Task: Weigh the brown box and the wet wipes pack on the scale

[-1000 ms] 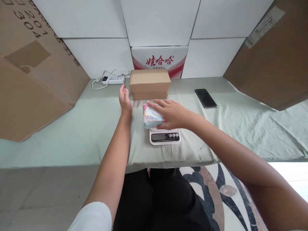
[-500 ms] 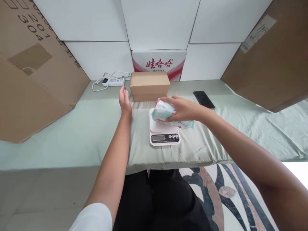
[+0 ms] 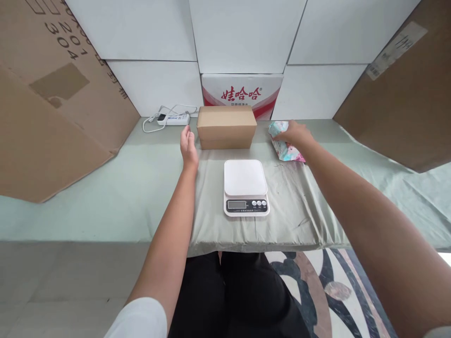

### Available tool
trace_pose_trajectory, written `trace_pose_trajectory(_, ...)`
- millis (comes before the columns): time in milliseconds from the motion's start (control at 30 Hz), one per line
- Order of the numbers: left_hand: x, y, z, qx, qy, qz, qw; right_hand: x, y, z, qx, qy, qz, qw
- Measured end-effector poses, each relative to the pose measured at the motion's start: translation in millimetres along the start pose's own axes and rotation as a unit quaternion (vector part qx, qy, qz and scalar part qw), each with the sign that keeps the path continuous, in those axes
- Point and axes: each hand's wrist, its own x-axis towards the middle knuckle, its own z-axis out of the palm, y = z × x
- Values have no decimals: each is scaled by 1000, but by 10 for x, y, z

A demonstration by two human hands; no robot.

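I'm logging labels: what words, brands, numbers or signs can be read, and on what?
"娃哈哈" and "®": red-and-white carton.
"201": left cardboard box.
"304": same box.
Too small, blurred or partial: other print on both, and print on the scale, power strip, packet and right-hand box's label.

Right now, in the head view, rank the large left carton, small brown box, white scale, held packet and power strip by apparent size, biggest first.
1. Large left carton
2. Small brown box and white scale: too alike to rank
3. Held packet, partly covered by the right hand
4. Power strip
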Motion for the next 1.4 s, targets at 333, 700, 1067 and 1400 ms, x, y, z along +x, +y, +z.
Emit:
trace_pose_trajectory(333,7,-49,11,-9,-19,-19,1000,25,-111,372,-42,51,-45,997)
trace_pose_trajectory(700,-19,-24,66,-25,-47,-75,996,-26,-550,1016,321,9,-305,897)
trace_pose_trajectory(1067,-210,429,96,-32,-79,-13,996,-540,-350,670,265,55,-371,888)
trace_pose_trajectory(1400,-1643,1152,-124,-24,-122,22,992,-1541,809,665,265,119,-372,882)
